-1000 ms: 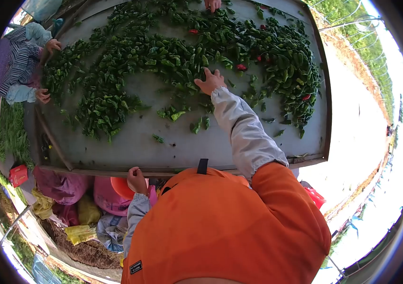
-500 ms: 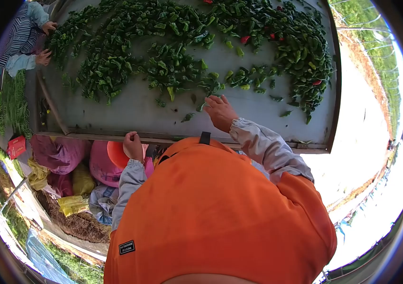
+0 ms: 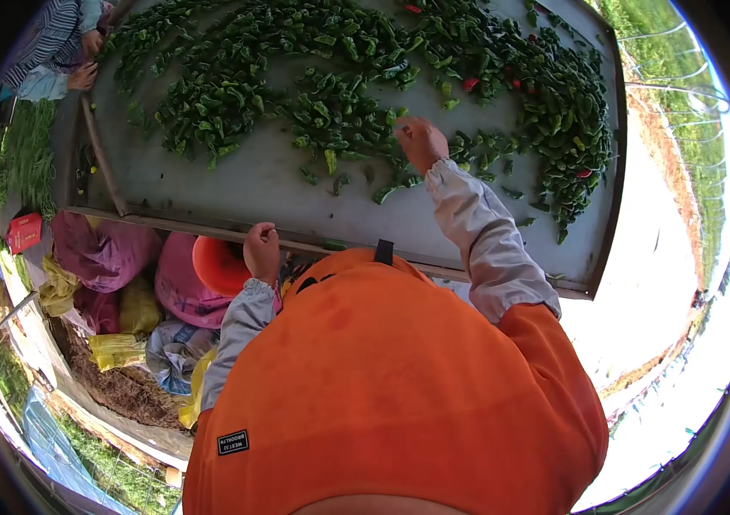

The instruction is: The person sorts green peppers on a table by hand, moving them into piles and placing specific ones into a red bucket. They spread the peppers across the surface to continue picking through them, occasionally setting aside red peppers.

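From the near edge of the flat grey bench (image 3: 296, 215), the curled right hand (image 3: 422, 144) had returned within reach of small green peppers (image 3: 341, 113), grasp unclear; the left hand (image 3: 262, 251) stayed clenched.

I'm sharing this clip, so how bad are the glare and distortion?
Head view: glare washes the area right of the table white; head view: distortion bows the table's right edge, corners black; head view: green peppers look fairly sharp.

The peppers (image 3: 330, 120) look glossy, the tabletop (image 3: 253, 184) smooth and metallic.
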Available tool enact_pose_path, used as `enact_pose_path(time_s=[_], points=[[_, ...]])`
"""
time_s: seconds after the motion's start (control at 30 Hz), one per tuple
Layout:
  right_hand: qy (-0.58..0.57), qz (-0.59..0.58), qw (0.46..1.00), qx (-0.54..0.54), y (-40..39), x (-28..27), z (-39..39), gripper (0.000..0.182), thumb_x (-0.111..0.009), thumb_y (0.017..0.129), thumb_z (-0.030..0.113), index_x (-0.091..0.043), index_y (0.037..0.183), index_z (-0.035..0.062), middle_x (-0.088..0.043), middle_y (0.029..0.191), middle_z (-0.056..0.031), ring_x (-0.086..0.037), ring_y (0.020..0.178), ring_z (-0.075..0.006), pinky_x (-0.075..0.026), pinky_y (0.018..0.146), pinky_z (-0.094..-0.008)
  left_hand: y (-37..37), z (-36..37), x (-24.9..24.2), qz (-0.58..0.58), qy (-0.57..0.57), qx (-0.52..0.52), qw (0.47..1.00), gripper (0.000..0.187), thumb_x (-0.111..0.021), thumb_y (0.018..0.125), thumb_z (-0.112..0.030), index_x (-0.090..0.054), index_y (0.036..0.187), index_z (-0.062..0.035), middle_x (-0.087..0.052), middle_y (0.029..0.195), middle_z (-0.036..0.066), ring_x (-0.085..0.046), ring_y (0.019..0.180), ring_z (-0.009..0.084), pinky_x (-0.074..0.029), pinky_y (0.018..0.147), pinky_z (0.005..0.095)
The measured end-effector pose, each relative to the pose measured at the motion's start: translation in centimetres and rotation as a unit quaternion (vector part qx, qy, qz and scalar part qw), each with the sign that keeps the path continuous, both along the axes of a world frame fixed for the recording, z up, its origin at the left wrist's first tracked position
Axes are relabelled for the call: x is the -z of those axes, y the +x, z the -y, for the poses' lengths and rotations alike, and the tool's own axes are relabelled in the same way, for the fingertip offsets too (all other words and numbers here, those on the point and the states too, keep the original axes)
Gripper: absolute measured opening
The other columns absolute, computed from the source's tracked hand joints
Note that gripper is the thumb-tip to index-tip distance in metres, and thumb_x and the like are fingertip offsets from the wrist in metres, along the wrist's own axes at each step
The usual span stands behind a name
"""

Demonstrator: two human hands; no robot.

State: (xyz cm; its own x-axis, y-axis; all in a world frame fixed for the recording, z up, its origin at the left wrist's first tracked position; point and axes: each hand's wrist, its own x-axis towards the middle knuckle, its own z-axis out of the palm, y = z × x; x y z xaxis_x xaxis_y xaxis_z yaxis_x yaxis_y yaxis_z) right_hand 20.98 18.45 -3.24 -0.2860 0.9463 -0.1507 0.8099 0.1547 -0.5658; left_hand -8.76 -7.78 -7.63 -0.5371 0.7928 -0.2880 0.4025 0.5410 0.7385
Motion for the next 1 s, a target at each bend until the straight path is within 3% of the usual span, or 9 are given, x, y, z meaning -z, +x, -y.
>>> enact_pose_path(time_s=[0.1,0.2,0.23,0.33,0.47,0.67,0.77,0.87,1.0], points=[[0.020,0.002,0.997,-0.069,-7.8,0.1,-1.0,0.030,-0.065,0.082,0.024,-0.062,0.110,0.0146,-0.061,0.098,-0.0105,-0.060,0.096,-0.0304,-0.049,0.079,-0.0409,-0.5,-0.1,-0.6,0.031,-0.013,-0.015,0.999,0.015,-0.059,0.081,-0.010,-0.065,0.092,-0.0007,-0.064,0.077,0.008,-0.060,0.068,0.0167,-0.048,0.064,0.0297],[-0.017,0.116,0.987,-0.113,-12.0,1.1,-1.8,0.038,-0.065,0.084,0.025,-0.059,0.120,0.0183,-0.060,0.109,-0.0094,-0.058,0.105,-0.0284,-0.048,0.084,-0.0385,-1.0,0.3,-0.4,0.062,-0.019,-0.022,0.998,0.017,-0.060,0.081,-0.012,-0.066,0.092,-0.0005,-0.065,0.078,0.011,-0.062,0.069,0.0187,-0.048,0.066,0.0303],[-0.018,0.127,0.984,-0.120,-12.4,2.3,-2.2,0.032,-0.064,0.084,0.025,-0.063,0.115,0.0165,-0.064,0.102,-0.0093,-0.060,0.101,-0.0303,-0.049,0.082,-0.0397,-1.1,0.5,-0.3,0.076,-0.020,-0.026,0.997,0.017,-0.060,0.081,-0.012,-0.066,0.092,-0.0003,-0.065,0.078,0.011,-0.062,0.069,0.0185,-0.048,0.065,0.0302],[-0.105,0.010,0.994,-0.012,-11.8,3.3,-2.7,0.022,-0.066,0.081,0.022,-0.068,0.102,0.0155,-0.067,0.097,-0.0121,-0.063,0.091,-0.0314,-0.050,0.078,-0.0403,-0.8,0.5,-0.3,0.071,0.003,-0.025,0.997,0.017,-0.061,0.081,-0.013,-0.066,0.092,-0.0003,-0.066,0.077,0.011,-0.062,0.068,0.0185,-0.048,0.064,0.0304],[-0.276,-0.136,0.950,-0.042,-7.5,1.5,-1.7,0.020,-0.060,0.085,0.023,-0.070,0.097,0.0101,-0.069,0.089,-0.0111,-0.064,0.087,-0.0301,-0.050,0.076,-0.0385,-0.4,-0.2,-1.7,0.031,-0.010,-0.009,0.999,0.015,-0.060,0.082,-0.011,-0.066,0.092,-0.0020,-0.064,0.077,0.006,-0.059,0.068,0.0151,-0.049,0.066,0.0301],[-0.047,0.002,0.997,-0.056,-6.4,-0.2,-2.4,0.018,-0.059,0.084,0.017,-0.070,0.096,0.0090,-0.068,0.091,-0.0105,-0.064,0.088,-0.0296,-0.051,0.077,-0.0400,0.0,-1.0,-2.3,0.007,-0.029,-0.016,0.999,0.016,-0.060,0.082,-0.015,-0.067,0.091,-0.0034,-0.067,0.081,0.009,-0.062,0.069,0.0205,-0.049,0.066,0.0313],[0.037,0.044,0.991,-0.124,-10.0,0.0,-4.2,0.016,-0.059,0.083,0.015,-0.070,0.093,0.0088,-0.065,0.098,-0.0104,-0.062,0.096,-0.0281,-0.051,0.078,-0.0405,-0.3,-0.7,-1.6,-0.018,-0.018,0.000,1.000,0.016,-0.061,0.082,-0.015,-0.067,0.091,-0.0034,-0.067,0.081,0.009,-0.062,0.069,0.0208,-0.049,0.066,0.0314],[0.100,0.191,0.953,-0.213,-13.6,1.3,-6.3,0.017,-0.066,0.082,0.019,-0.069,0.095,0.0082,-0.062,0.096,-0.0110,-0.061,0.099,-0.0281,-0.051,0.078,-0.0419,-0.6,-0.8,-2.1,-0.008,-0.015,0.010,1.000,0.017,-0.060,0.081,-0.015,-0.067,0.092,-0.0035,-0.067,0.082,0.010,-0.062,0.069,0.0221,-0.049,0.065,0.0325],[0.025,0.266,0.939,-0.215,-15.3,2.6,-8.7,0.019,-0.068,0.080,0.020,-0.069,0.096,0.0091,-0.065,0.092,-0.0119,-0.062,0.093,-0.0324,-0.051,0.073,-0.0428,-1.2,-0.3,-1.7,0.022,-0.005,0.013,1.000,0.018,-0.060,0.082,-0.015,-0.067,0.093,-0.0027,-0.067,0.084,0.012,-0.064,0.070,0.0243,-0.050,0.065,0.0336]])
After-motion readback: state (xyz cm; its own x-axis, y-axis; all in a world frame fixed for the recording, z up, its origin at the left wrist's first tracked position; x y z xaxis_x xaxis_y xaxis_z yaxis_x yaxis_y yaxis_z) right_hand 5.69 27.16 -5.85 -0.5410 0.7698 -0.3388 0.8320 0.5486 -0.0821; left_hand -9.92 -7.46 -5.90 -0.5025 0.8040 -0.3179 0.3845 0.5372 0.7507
